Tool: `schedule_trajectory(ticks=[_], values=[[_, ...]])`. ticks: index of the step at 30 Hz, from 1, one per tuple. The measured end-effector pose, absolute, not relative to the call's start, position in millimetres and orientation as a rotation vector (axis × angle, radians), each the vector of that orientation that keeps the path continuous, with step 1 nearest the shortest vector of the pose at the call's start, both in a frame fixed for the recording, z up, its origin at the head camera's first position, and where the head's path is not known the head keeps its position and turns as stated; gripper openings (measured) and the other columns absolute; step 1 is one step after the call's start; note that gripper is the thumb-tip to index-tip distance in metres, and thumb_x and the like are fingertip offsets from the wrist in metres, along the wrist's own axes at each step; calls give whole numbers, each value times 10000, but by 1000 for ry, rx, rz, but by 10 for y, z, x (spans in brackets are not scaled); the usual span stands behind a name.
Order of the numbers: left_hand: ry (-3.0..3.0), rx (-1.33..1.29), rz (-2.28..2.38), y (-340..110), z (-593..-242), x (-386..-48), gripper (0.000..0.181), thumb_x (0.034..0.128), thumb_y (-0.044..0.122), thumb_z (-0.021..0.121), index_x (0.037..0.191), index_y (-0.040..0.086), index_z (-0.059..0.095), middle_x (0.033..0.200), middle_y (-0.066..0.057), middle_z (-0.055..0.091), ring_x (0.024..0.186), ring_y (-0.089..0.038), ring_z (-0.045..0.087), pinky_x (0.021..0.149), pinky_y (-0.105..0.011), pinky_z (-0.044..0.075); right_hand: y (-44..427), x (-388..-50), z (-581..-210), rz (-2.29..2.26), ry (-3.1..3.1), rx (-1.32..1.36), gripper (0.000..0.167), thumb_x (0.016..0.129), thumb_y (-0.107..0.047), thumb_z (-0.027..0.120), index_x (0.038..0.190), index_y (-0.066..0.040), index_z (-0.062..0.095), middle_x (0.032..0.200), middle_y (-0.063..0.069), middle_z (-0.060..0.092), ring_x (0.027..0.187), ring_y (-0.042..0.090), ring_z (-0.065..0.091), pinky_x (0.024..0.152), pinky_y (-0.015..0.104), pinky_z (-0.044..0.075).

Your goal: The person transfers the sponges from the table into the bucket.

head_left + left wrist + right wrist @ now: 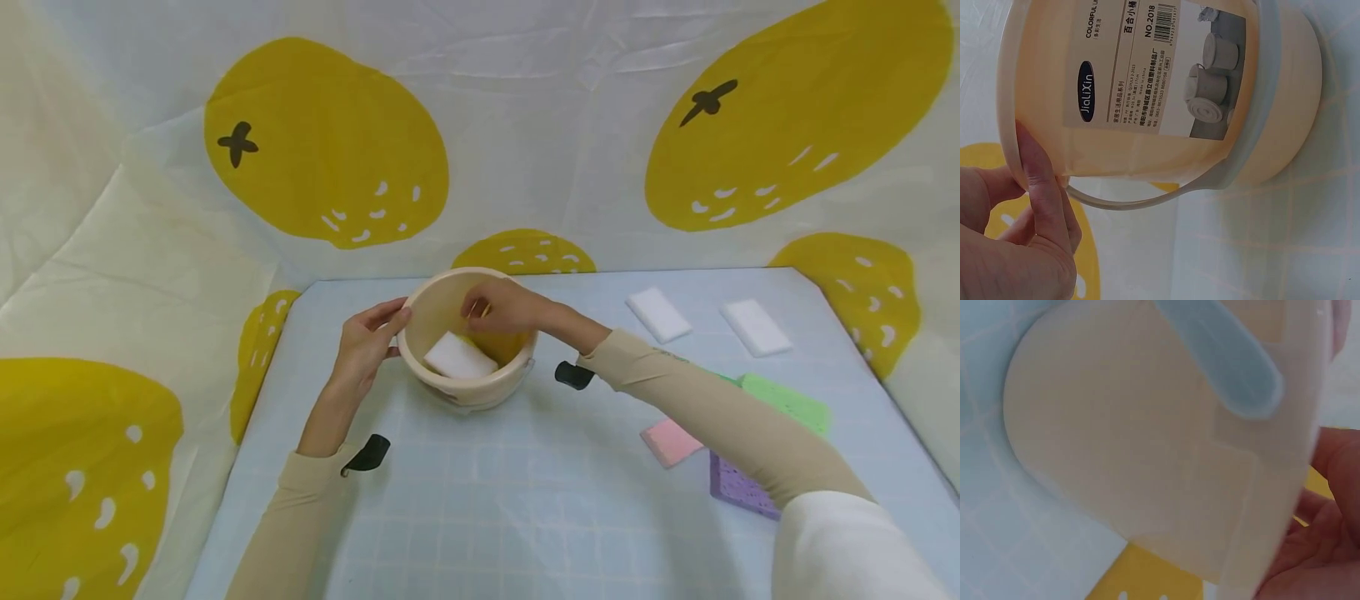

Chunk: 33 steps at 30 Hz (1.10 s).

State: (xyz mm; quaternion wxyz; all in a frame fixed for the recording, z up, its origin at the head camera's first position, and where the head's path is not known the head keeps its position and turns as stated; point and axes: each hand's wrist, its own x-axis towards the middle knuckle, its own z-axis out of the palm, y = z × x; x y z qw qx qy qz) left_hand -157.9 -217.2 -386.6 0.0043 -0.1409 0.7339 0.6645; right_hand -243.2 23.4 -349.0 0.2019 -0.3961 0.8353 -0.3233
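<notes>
Two hands are at one bucket (468, 389), which is just to the right of the left hand (363, 342) and its grip. This hand pinches the rim (1011, 94) between thumb and fingers. The right hand (506, 304) reaches into the mouth with bent fingers; whether they hold the yellow piece (504, 347) below them, I cannot tell. To do this well, I think the left grip should be firm, so that the bucket does not turn, and the right fingers should work low, without pushing the wall. Right of the left grip, inside, I count one white block (459, 357) and one yellow piece; well right of both hands, two white slabs (658, 315) (756, 327), one pink sponge (671, 442), one purple sponge (738, 487) and at least one green sponge (795, 404), partly behind the sleeve (705, 408)
</notes>
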Motion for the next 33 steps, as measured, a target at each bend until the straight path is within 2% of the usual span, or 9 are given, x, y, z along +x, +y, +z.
schedule_trajectory(ticks=[6, 21, 33], values=[[2304, -452, 2065, -2191, -3867, -1572, 461, 991, 274, 713, 1397, 70, 638, 1414, -110, 608, 987, -107, 634, 668, -203, 589, 316, -2408, -3364, -929, 2298, -1048, 263, 992, -156, 685, 1190, 16, 684, 1078, 106, 722, 996, 242, 663, 853, 317, 574], [2317, -446, 2058, -2183, -3861, -1582, 451, 989, 271, 716, 1383, 64, 646, 1405, -108, 611, 940, -75, 638, 652, -198, 586, 655, -2469, -3190, -1074, 2295, -1062, 252, 985, -150, 706, 1175, 12, 674, 1113, 107, 688, 1061, 263, 636, 978, 368, 543], [2314, -446, 2066, -2176, -3857, -1572, 448, 994, 260, 710, 1387, 58, 641, 1404, -115, 613, 934, -70, 641, 653, -204, 591, 978, -2516, -3151, -1149, 2351, -1004, 241, 983, -153, 716, 1166, 0, 682, 1138, 107, 687, 1055, 263, 648, 965, 394, 547]])
